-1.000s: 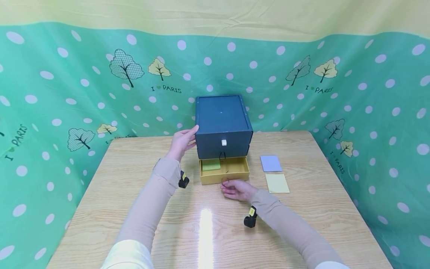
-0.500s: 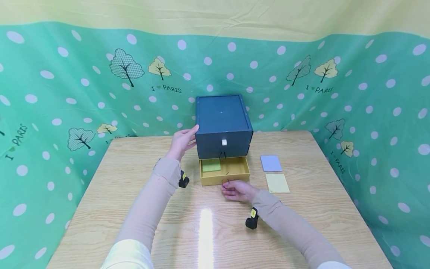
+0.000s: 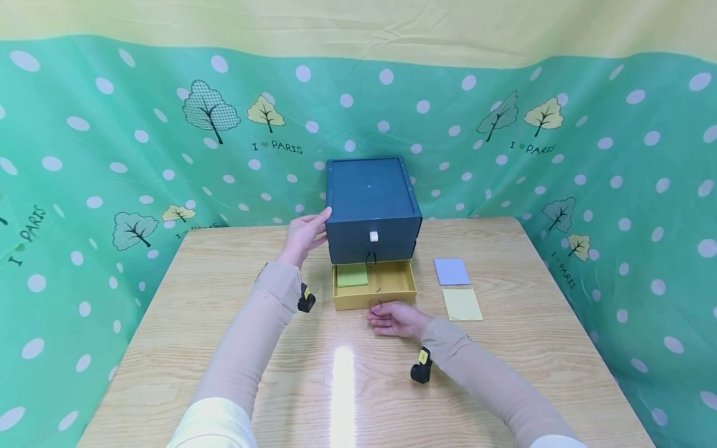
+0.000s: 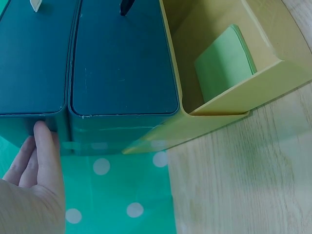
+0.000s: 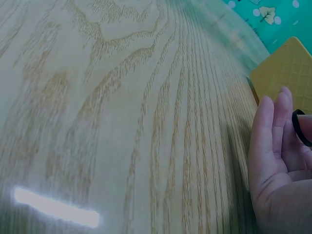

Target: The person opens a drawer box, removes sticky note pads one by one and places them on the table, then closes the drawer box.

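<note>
A dark blue drawer box (image 3: 370,193) stands at the back of the table, and its yellow bottom drawer (image 3: 392,297) is pulled out. Against the box's left side rest the straight fingers of my left hand (image 3: 302,239), also seen in the left wrist view. My right hand (image 3: 399,318) is in front of the yellow drawer, pinching its black loop pull (image 5: 298,127) between thumb and finger. Inside that drawer, at the left, lies a pad of green sticky notes (image 4: 226,63). The two upper blue drawers are pushed in.
Right of the box, a blue-violet sticky note pad (image 3: 451,272) and a pale yellow one (image 3: 462,305) lie on the wooden table (image 3: 224,280). A white knob (image 3: 373,237) marks the top drawer. Behind hangs a green dotted curtain (image 3: 358,112).
My right hand and the yellow drawer have shifted very slightly toward me. The left hand has stayed against the box's side.
</note>
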`<action>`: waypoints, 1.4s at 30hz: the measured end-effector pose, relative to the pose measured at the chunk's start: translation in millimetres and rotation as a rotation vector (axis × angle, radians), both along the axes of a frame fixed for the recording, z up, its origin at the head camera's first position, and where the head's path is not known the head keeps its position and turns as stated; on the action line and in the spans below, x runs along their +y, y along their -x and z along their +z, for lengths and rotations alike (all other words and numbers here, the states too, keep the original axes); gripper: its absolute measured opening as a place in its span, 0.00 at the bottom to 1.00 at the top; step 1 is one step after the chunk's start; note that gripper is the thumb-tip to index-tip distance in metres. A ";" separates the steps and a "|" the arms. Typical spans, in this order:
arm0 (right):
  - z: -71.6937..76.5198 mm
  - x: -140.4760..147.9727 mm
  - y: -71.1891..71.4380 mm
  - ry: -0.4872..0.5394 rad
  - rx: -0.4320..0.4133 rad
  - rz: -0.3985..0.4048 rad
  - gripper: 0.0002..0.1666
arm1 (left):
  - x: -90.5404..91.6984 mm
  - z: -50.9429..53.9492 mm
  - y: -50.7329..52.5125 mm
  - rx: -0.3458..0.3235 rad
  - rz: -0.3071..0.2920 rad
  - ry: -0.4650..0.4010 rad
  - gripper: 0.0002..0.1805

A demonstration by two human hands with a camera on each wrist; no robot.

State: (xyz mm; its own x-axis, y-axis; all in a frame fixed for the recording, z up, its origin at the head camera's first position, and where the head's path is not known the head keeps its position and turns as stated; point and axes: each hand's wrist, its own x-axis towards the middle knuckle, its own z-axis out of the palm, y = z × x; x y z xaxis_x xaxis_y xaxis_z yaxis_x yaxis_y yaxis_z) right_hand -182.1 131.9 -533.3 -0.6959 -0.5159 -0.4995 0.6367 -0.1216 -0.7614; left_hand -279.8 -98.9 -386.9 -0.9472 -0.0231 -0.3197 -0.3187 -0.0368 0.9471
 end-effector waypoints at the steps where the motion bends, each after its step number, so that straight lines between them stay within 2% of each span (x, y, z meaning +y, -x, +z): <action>1: 0.0 0.1 0.0 -0.002 0.003 0.001 0.09 | 0.0 0.0 0.1 0.001 0.000 -0.001 0.37; 9: -2.7 2.4 0.2 -0.023 0.011 0.006 0.10 | 0.1 0.8 0.2 -0.001 -0.004 -0.002 0.37; 19: -6.8 3.8 -2.0 -0.061 0.021 0.046 0.19 | 0.1 1.6 -0.4 -0.006 0.003 -0.008 0.38; 42: -3.8 5.5 -5.7 -0.058 0.010 0.045 0.18 | 0.2 -0.7 0.7 -0.003 0.006 -0.005 0.38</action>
